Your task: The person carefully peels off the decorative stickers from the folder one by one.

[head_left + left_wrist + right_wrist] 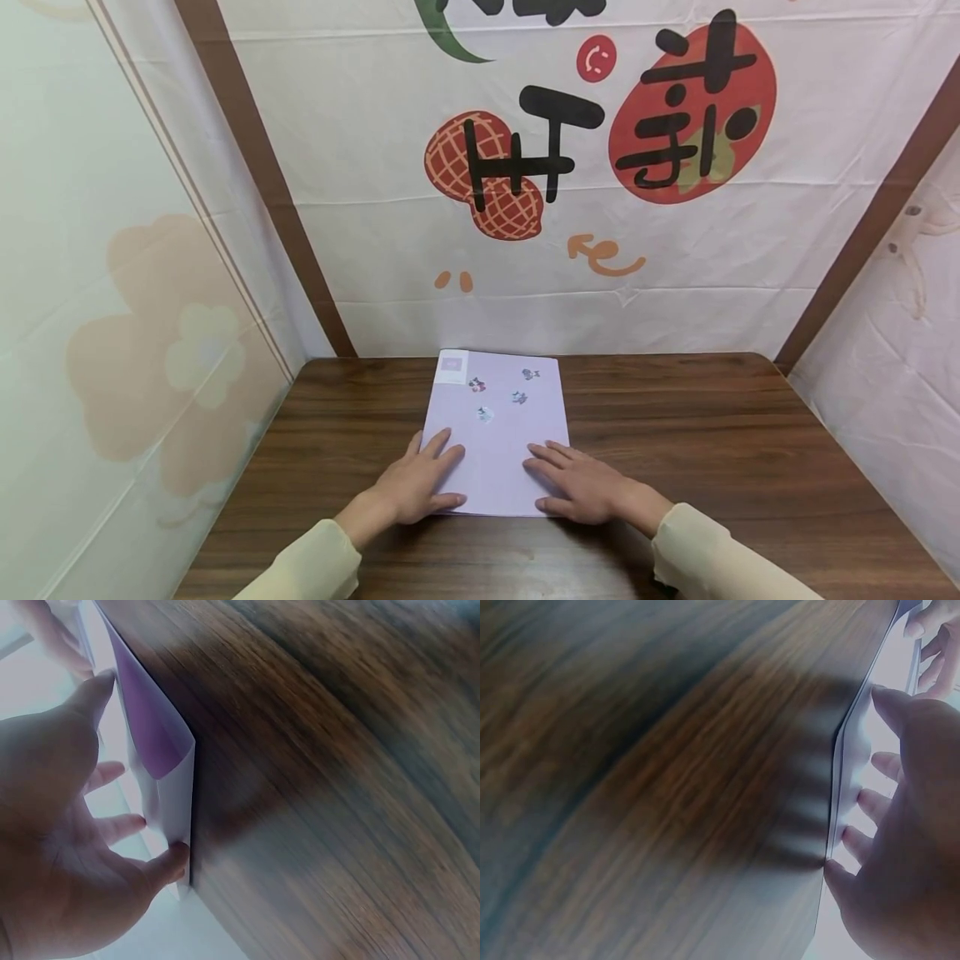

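Note:
A flat lilac booklet or folder [487, 467] lies on the table, with several small character stickers [485, 414] on its upper half and a white label [452, 367] at its far left corner. My left hand [420, 479] rests on its near left side, fingers spread. On the near right side rests my right hand [577, 483], fingers spread too. In the left wrist view, a darker purple inner side [146, 705] shows where an edge bows up beside the left hand. The right wrist view has the right fingertips [855, 838] touching the paper along its edge.
The dark wood-grain table [675, 417] extends to both sides. Behind it hangs a white printed cloth [360, 225], and a cloth with a flower print [210, 350] stands along the left. Pale sleeves [318, 558] cover both forearms.

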Demonstrator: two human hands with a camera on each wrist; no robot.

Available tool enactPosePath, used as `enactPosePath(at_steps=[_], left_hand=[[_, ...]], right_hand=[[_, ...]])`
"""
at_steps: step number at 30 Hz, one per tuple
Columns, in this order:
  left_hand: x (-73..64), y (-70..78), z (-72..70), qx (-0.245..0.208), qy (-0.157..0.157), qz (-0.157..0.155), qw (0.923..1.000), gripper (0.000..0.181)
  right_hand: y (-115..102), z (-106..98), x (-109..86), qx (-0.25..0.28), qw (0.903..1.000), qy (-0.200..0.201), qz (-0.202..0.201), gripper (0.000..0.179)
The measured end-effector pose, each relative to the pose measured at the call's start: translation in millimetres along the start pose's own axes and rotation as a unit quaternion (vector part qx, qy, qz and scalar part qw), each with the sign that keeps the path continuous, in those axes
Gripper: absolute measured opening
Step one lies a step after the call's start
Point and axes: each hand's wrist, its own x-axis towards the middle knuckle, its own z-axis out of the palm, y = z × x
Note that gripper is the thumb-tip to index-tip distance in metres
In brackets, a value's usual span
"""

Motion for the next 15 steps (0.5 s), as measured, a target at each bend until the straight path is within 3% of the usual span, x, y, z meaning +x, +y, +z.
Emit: enactPosePath(at_steps=[15], left_hand=[[5.2, 14.4, 0.6, -0.004, -0.005, -0.007, 1.0, 0.074]], right_hand=[[5.6, 1.0, -7.3, 0.007, 0.9993, -0.011, 0.034, 0.06]])
